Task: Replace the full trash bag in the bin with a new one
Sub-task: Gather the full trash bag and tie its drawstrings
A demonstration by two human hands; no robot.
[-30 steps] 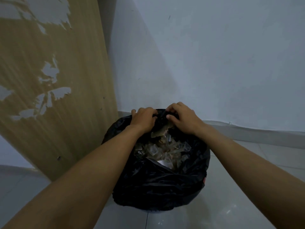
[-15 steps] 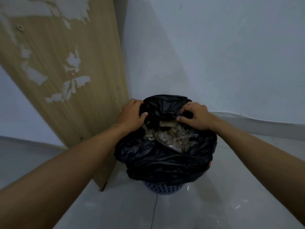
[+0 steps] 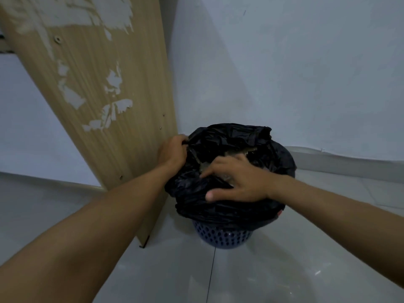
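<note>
A full black trash bag point(image 3: 236, 206) sits in a blue perforated bin point(image 3: 223, 237) on the floor, in the corner of the room. The bag's far edge is folded up and over the trash, which shows only through a small gap. My left hand point(image 3: 172, 153) grips the bag's left edge with curled fingers. My right hand point(image 3: 238, 180) lies spread over the near part of the bag's top, fingers mostly straight, thumb pressing the plastic.
A worn wooden panel point(image 3: 105, 88) with peeling veneer stands just left of the bin, its bottom corner near the bin's base. White walls point(image 3: 295, 73) meet behind the bin. Glossy light floor tiles point(image 3: 273, 270) spread in front and to the right.
My right hand left the bag's far right edge and came down onto the near top of the bag. The far edge of the bag now covers most of the trash. The view pulled back.
</note>
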